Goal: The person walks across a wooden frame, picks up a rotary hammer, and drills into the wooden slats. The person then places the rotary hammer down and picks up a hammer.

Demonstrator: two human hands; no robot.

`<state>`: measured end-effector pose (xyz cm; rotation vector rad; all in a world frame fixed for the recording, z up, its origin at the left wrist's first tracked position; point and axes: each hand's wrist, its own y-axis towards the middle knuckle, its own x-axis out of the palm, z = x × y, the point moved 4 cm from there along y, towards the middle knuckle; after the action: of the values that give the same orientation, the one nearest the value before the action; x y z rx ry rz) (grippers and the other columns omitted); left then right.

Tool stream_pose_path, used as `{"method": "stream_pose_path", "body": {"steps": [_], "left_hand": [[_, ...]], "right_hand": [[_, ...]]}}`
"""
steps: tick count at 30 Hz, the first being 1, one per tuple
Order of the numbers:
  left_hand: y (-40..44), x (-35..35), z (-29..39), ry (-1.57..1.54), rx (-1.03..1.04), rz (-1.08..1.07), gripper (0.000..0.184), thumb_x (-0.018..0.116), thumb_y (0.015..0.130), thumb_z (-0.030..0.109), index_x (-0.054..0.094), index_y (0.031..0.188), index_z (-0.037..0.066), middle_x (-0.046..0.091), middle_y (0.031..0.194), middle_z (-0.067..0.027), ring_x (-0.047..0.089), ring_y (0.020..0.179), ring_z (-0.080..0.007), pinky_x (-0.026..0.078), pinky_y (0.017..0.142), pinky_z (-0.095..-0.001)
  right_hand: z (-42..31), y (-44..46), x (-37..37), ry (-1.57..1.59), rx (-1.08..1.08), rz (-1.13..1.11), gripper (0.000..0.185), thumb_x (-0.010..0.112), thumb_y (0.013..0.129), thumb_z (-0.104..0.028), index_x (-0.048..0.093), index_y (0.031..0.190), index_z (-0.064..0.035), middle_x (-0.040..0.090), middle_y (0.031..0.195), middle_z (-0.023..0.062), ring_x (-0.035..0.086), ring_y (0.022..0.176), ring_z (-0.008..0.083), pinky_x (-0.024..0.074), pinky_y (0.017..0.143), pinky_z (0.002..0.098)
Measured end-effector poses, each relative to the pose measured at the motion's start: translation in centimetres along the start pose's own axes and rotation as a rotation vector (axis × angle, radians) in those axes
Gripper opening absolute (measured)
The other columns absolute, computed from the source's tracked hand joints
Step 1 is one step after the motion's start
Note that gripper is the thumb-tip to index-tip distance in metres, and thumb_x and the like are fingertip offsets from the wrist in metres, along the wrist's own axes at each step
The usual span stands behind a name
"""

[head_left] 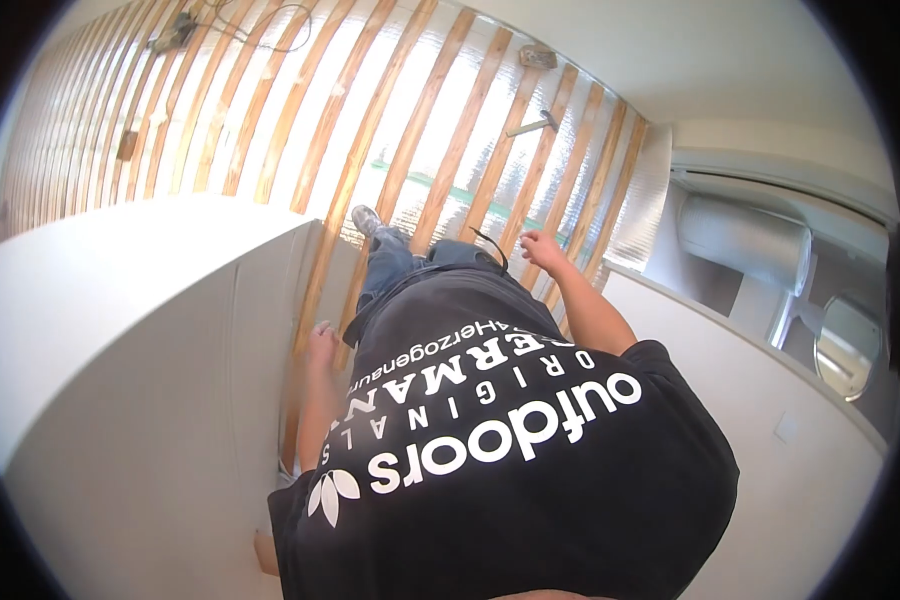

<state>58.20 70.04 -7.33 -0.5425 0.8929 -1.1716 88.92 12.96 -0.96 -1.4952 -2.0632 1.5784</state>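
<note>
Presently, right hand (541, 250) loosely open, hammer (526, 128) lying ahead of it; left hand (322, 347): finger closure cannot be determined.

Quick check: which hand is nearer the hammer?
Right. The right hand is out to the body's right, with the hammer ahead of it, apart from it. The left hand is farther back, across the body.

Ahead, open air above the wooden strips (466, 130) gives both hands room; only a hammer (526, 128) and a block (537, 56) lie in that path. A white partition (160, 380) blocks the left hand (321, 346) outward. A dark strap (492, 243) loops beside the right hand (542, 250); a wall (730, 370) limits that side.
</note>
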Motion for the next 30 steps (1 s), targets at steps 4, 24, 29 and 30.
{"method": "stream_pose_path", "body": {"steps": [4, 24, 29, 30], "left_hand": [[8.2, -2.4, 8.0, -0.049, 0.066, -0.021, 0.041, 0.057, 0.098, 0.011, 0.064, 0.136, -0.004, 0.075, 0.104, -0.0122, 0.071, 0.089, -0.0173, 0.057, 0.085, -0.0331], [18.2, -1.7, 21.7, 0.291, 0.018, -0.109, 0.048, 0.069, 0.094, 0.016, 0.066, 0.139, -0.002, 0.071, 0.133, -0.0244, 0.067, 0.127, -0.0332, 0.051, 0.109, -0.0414], [20.3, 0.4, 28.6, 0.286, -0.031, -0.094, 0.042, 0.068, 0.096, 0.021, 0.069, 0.132, -0.002, 0.074, 0.128, -0.0219, 0.07, 0.12, -0.0314, 0.054, 0.103, -0.0426], [21.1, 1.1, 30.3, 0.305, -0.022, -0.107, 0.042, 0.068, 0.096, 0.021, 0.069, 0.132, -0.002, 0.074, 0.128, -0.0217, 0.07, 0.12, -0.0313, 0.054, 0.103, -0.0427]], "right_hand": [[-8.0, 0.9, -0.2, 0.014, -0.17, 0.092, 0.039, 0.062, 0.1, -0.028, 0.072, 0.125, -0.0009, 0.078, 0.103, 0.013, 0.076, 0.085, 0.022, 0.0578, 0.081, 0.0371], [-11.6, 20.3, -14.3, -0.346, -0.025, 0.074, 0.043, 0.057, 0.097, -0.037, 0.073, 0.107, 0.0016, 0.077, 0.089, 0.0174, 0.075, 0.079, 0.0317, 0.0574, 0.077, 0.0459], [-29.1, 30.5, -24.4, -0.304, -0.296, 0.207, 0.04, 0.053, 0.097, -0.033, 0.076, 0.099, -0.0001, 0.074, 0.107, 0.0275, 0.071, 0.1, 0.0466, 0.0557, 0.09, 0.052], [-32.9, 30.5, -26.1, -0.245, -0.356, 0.262, 0.037, 0.055, 0.094, -0.029, 0.076, 0.096, 0.0008, 0.074, 0.104, 0.0281, 0.071, 0.098, 0.0458, 0.0551, 0.087, 0.053]]}}
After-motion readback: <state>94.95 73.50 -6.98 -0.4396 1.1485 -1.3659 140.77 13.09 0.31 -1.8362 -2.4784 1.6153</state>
